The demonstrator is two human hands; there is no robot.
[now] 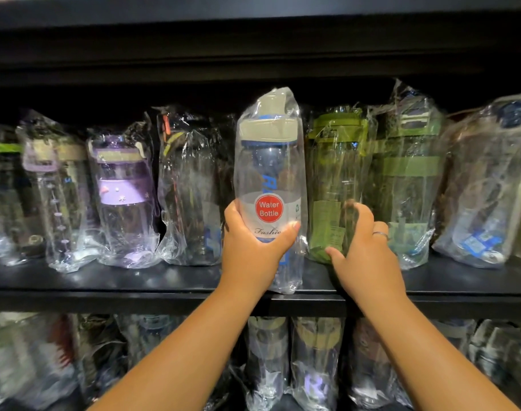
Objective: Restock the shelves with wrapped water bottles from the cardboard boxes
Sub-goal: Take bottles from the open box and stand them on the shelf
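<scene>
dark shelf (105, 280); left hand (253, 247) grips blue bottle (268, 161), right hand (366, 250) green bottle (333, 173).

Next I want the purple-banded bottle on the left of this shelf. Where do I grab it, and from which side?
Grip the purple-banded bottle round its clear lower body, below the band, coming in from the open shelf front. It stands upright with wrapped bottles close on both sides, and the loose wrap over its lid would likely slip.
</scene>
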